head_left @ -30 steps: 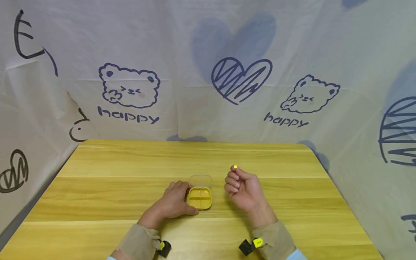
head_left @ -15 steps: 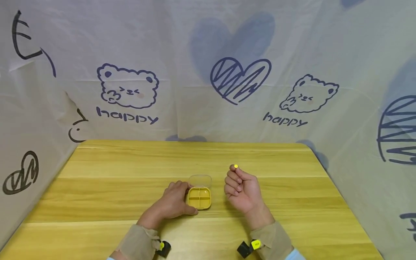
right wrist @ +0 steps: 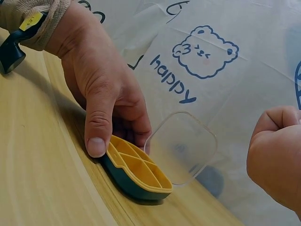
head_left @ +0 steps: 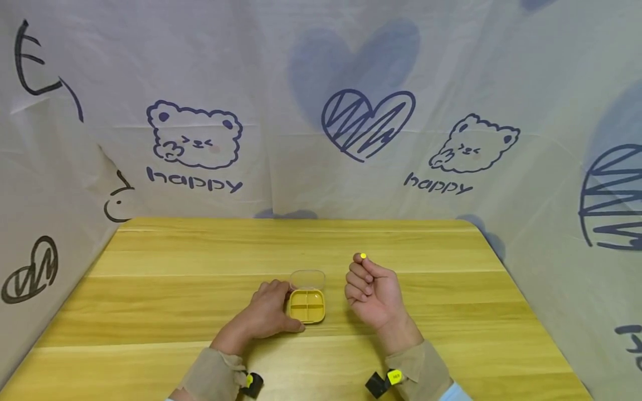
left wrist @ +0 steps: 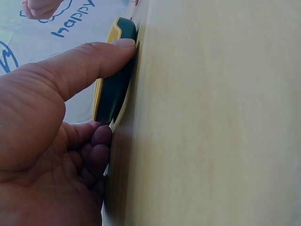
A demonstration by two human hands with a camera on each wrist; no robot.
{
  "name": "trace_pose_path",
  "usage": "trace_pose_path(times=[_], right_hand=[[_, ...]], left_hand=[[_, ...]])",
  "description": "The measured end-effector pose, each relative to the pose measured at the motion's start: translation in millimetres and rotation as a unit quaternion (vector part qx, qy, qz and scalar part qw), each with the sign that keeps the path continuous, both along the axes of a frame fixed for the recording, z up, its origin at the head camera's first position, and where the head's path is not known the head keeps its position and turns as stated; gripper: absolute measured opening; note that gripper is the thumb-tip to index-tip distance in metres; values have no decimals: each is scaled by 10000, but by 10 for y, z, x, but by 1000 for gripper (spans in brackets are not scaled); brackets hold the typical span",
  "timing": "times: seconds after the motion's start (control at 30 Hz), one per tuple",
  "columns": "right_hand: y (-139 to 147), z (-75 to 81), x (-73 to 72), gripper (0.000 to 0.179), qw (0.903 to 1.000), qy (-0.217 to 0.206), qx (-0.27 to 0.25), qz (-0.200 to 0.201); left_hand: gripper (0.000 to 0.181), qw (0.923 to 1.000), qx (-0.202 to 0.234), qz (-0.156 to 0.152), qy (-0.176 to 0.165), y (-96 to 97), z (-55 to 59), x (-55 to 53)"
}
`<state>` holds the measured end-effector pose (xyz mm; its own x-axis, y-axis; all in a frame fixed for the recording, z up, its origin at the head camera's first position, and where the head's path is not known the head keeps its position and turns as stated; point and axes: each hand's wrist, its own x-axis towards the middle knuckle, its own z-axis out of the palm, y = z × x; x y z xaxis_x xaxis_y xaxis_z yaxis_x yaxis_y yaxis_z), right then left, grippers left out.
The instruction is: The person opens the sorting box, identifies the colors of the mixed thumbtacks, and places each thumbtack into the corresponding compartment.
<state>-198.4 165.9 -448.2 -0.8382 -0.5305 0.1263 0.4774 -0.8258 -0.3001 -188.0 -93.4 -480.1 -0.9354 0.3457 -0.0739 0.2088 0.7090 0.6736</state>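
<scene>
A small yellow pill box [head_left: 307,306] with several compartments lies on the table, its clear lid [head_left: 307,279] raised at the far side. In the right wrist view the box has a dark green base [right wrist: 124,181] under its yellow insert. My left hand [head_left: 266,312] holds the box from the left, thumb at the near edge and fingers toward the far left corner. To the right, my right hand [head_left: 376,292] is raised, palm side visible, pinching a small round yellow pill [head_left: 363,256] between thumb and index finger. Its other fingers are curled in.
The wood-grain table [head_left: 200,245] reaches back to a hanging white cloth [head_left: 281,167] printed with bears and hearts. Cloth also hangs at both sides. Each wrist wears a fabric band with a small black camera [head_left: 253,384].
Both hands, the box and the pill keep nearly the same places; the head view has shifted very slightly.
</scene>
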Motion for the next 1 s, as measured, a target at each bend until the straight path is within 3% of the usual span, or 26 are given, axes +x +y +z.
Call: trace_pose_path(times=[0.57,0.8,1.0], right_hand=[[-17,-30,-1,36,9997,-46,233,-86],[-40,-8,-8,34,9956,-14,908,-242],[-59,-7,7,32,9878,302,1461,-438]], left_hand=[[70,10000,-1,14,21,-8,-32,-6],[70,10000,20,10,19,-20,-36,-7],[71,10000,2,-28,35,-17,-50,-15]])
